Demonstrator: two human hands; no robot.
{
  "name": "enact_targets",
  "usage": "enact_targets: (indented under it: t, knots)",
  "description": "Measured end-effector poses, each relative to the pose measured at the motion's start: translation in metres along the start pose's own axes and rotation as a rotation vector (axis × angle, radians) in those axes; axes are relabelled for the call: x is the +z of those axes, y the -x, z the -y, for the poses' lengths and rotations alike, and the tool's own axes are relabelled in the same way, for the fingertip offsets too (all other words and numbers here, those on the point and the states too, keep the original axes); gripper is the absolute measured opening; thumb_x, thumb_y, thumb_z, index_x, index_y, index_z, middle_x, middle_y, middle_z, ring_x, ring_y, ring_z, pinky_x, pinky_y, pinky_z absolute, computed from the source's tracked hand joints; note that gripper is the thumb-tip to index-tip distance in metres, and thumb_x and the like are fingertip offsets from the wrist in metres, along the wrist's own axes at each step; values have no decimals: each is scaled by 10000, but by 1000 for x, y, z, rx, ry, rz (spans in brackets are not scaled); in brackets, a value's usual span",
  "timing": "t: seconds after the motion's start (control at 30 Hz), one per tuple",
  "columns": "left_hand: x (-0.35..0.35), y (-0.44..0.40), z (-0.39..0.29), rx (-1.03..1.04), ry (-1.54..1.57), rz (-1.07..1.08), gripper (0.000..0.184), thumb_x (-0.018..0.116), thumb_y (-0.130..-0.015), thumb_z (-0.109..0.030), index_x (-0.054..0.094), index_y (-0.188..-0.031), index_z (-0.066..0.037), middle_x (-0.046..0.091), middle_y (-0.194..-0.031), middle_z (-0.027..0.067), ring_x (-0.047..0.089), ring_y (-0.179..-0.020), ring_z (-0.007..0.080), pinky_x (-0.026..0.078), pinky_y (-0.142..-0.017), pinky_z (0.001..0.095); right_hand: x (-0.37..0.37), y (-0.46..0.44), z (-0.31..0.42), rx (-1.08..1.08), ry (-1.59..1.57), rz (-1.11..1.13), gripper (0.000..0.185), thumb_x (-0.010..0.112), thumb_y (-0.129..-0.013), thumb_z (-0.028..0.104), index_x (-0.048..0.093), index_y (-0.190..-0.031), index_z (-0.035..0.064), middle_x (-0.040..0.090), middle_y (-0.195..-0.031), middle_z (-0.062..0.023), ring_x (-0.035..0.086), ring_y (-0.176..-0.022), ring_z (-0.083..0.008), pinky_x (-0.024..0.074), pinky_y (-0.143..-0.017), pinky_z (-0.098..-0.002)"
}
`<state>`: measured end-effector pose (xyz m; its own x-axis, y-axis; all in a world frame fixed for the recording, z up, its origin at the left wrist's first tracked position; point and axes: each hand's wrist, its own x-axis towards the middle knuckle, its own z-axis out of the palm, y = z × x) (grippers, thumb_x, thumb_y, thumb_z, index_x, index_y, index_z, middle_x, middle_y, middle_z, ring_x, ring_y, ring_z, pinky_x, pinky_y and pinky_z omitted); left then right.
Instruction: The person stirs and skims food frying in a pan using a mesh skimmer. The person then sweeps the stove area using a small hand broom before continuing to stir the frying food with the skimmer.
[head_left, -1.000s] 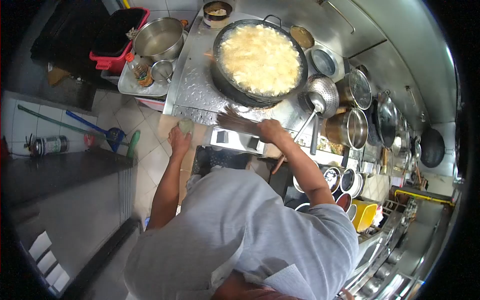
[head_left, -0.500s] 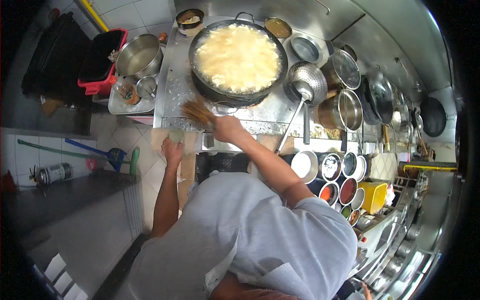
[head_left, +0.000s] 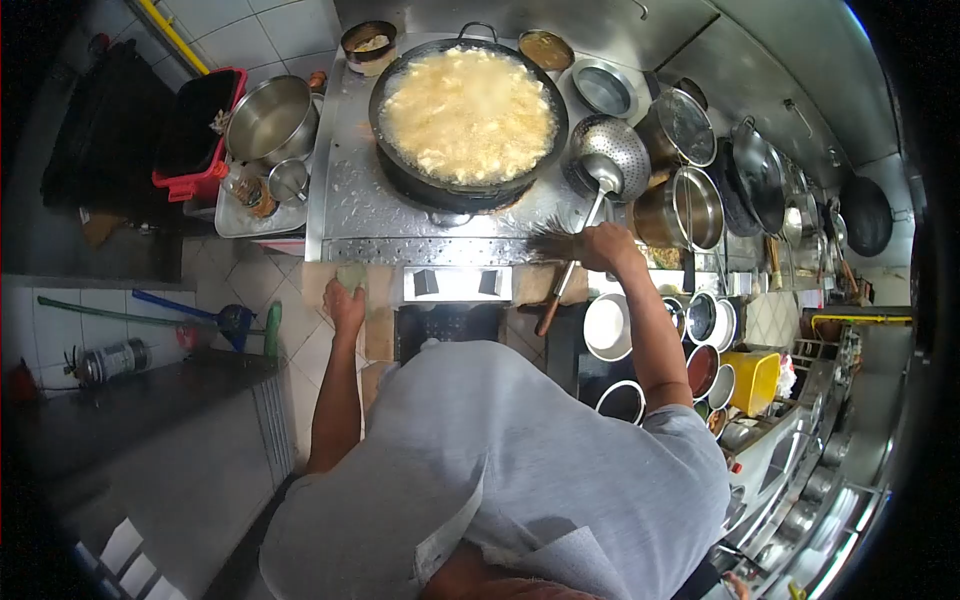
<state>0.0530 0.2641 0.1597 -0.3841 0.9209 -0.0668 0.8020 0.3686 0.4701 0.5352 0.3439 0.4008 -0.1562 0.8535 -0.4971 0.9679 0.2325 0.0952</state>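
My right hand (head_left: 608, 246) is wrapped round the handle end of a bristle brush (head_left: 556, 241), whose bristles point left over the stove's perforated front strip (head_left: 430, 250). Beneath the brush runs the handle of a steel ladle (head_left: 603, 172). My left hand (head_left: 345, 303) is closed on a small greenish pad (head_left: 351, 275) at the front left edge of the stove. Pale pieces in bubbling oil (head_left: 470, 115) fill a large black wok (head_left: 378, 125) behind the strip.
A perforated strainer (head_left: 622, 150) and steel pots (head_left: 708, 208) stand right of the wok. White containers (head_left: 607, 327) and a yellow bin (head_left: 750, 382) are at the right. On the left are a steel pot (head_left: 270, 118), a bottle (head_left: 247, 190) and a red bin (head_left: 190, 185).
My right hand has swept the brush left along the stove front, then back far to the right beside the ladle. My left hand has stayed at the left edge with the pad. The view has shifted.
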Motion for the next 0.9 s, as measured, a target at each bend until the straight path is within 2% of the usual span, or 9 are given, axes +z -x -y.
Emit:
enact_targets:
  t: [0.17,0.3,0.43,0.47,0.6,0.67,0.77,0.83,0.9]
  knots:
    - [-6,-13,-3,-39,-22,105,571,690,-758,-277,483,-1206,9,534,-1184,220,491,-1114,409,381,-924,534,-6,9,42,21,-199,1,346,590,-725,271,658,-862,-39,662,-849,-257,660,-857,-381,524,-803,-434]
    - [-19,-17,-15,-43,23,102,574,711,-748,-288,490,-1194,-3,538,-1175,221,499,-1104,412,385,-921,537,21,22,39,219,-351,28,428,595,-746,334,670,-1022,15,665,-898,-262,650,-902,-397,516,-818,-456]
    - [-2,-17,-16,-41,66,20,593,716,-741,-304,487,-1199,-4,541,-1173,217,495,-1112,409,380,-933,529,31,52,62,429,-664,-186,570,612,-785,377,565,-1263,69,653,-1012,-258,632,-948,-418,494,-844,-469]
    - [6,-17,-16,-48,26,68,595,715,-742,-311,487,-1198,-6,535,-1182,212,485,-1127,406,374,-939,530,52,47,67,468,-699,-254,605,613,-805,377,503,-1323,84,649,-1012,-262,625,-958,-423,484,-851,-480]
    - [-2,-13,-39,-103,-69,153,582,704,-750,-317,486,-1193,-9,511,-1210,201,452,-1171,395,358,-952,541,94,22,100,524,-757,-336,611,601,-838,304,422,-1363,46,608,-1009,-310,609,-935,-453,483,-826,-491]
    - [2,-14,-35,-78,-69,139,577,700,-753,-318,486,-1191,-9,505,-1217,200,450,-1173,395,357,-952,546,132,-8,109,621,-830,-522,643,605,-835,270,368,-1383,29,575,-1028,-353,590,-938,-490,485,-822,-494]
    - [3,-11,-32,-39,-63,102,577,688,-755,-321,485,-1194,-7,503,-1211,211,453,-1164,398,358,-954,543,157,-33,117,712,-886,-475,670,607,-826,263,335,-1395,36,555,-1043,-383,567,-955,-526,477,-840,-512]
    - [-5,-12,-35,-38,-56,166,592,683,-752,-333,480,-1193,6,504,-1199,225,452,-1163,400,359,-959,534,172,-39,113,685,-935,-491,654,603,-820,256,354,-1378,22,549,-1040,-388,559,-960,-539,466,-862,-528]
    - [-10,-13,-35,-20,-32,182,613,683,-750,-339,474,-1205,15,502,-1203,232,446,-1170,402,353,-972,528,191,-46,95,496,-820,-382,606,555,-817,252,394,-1348,8,449,-1194,-349,545,-1014,-517,455,-898,-519]
